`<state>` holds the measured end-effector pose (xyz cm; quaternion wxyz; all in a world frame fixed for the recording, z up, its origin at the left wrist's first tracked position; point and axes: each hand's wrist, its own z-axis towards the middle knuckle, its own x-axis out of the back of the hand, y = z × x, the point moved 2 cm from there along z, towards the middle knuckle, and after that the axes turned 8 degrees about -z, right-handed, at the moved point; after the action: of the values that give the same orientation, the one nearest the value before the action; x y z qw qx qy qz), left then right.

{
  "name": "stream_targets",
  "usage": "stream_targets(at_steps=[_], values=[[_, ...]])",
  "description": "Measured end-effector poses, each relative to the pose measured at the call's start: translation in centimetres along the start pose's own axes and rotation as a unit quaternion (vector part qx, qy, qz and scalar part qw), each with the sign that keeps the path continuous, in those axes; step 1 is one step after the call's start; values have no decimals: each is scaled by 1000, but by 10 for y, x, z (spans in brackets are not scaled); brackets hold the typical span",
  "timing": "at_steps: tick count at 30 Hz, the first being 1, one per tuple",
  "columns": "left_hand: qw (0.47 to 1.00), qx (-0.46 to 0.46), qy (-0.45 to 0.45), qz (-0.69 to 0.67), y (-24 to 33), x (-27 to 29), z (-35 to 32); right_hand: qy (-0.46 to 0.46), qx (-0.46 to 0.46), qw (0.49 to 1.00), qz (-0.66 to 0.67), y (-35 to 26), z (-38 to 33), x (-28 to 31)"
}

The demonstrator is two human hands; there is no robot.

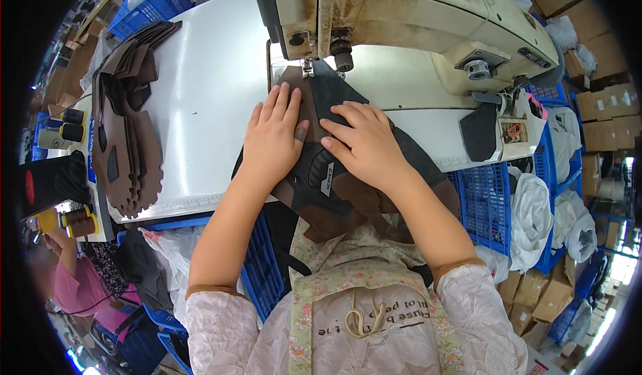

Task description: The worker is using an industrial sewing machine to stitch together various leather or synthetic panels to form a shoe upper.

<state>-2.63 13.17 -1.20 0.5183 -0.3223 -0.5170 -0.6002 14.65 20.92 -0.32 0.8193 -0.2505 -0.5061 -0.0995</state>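
Observation:
A brown and black shoe upper piece (309, 114), of leather-like material, lies on the sewing machine (401, 14) bed with its far end at the presser foot (307, 68). My left hand (274, 134) lies flat on its brown strip, fingers stretched toward the foot, a dark band on one finger. On the black part rests my right hand (364, 141), fingers spread and slightly bent. Between my hands shows a ribbed black patch with a light label (328, 179). The near part of the piece hangs over the table edge toward my floral apron (361, 278). The needle tip cannot be made out.
A stack of brown cut pieces (127, 127) lies on the white table (200, 74) at left, beside thread spools (80, 222). At right are a black cut piece (480, 134), blue crates (483, 201) and cartons (605, 104). Another person in pink (80, 288) sits at lower left.

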Motion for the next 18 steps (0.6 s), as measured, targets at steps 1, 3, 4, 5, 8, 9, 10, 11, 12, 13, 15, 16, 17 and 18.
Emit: stream_targets(at_steps=[1,3,4,5,8,9,10,11,12,13,15,16,17,18], values=[[1000,0,1,0,-1,0,1,1,1,1000,0,0,0,0],[1000,-5,-1,-15,-2,1,2,-5,-5,1000,-2,0,0,-1],[1000,-5,-1,-14,-4,0,3,-5,-5,1000,-1,0,0,-1],[1000,-10,1,-21,-6,0,4,-2,-3,1000,-1,0,1,-1],[999,-23,4,-31,-11,-1,7,1,1,1000,-3,0,3,-1],[999,-30,5,-36,-13,-1,8,1,1,1000,-6,0,4,-1],[999,-30,5,-34,-14,0,10,3,1,1000,-6,0,5,-2],[999,-34,5,-39,-16,0,11,1,1,1000,-8,0,6,-3],[998,-38,4,-44,-17,-1,13,0,-1,1000,-11,1,7,-3],[998,-39,4,-43,-18,-1,14,2,-1,1000,-10,1,8,-4],[998,-42,4,-53,-20,-1,17,-1,-3,1000,-7,2,9,-4],[998,-42,4,-52,-20,-1,17,0,-3,1000,-6,2,9,-5],[998,-41,4,-50,-20,-1,18,1,-2,1000,-8,3,9,-5],[998,-39,3,-48,-19,-1,17,1,-1,1000,-10,3,9,-6]])
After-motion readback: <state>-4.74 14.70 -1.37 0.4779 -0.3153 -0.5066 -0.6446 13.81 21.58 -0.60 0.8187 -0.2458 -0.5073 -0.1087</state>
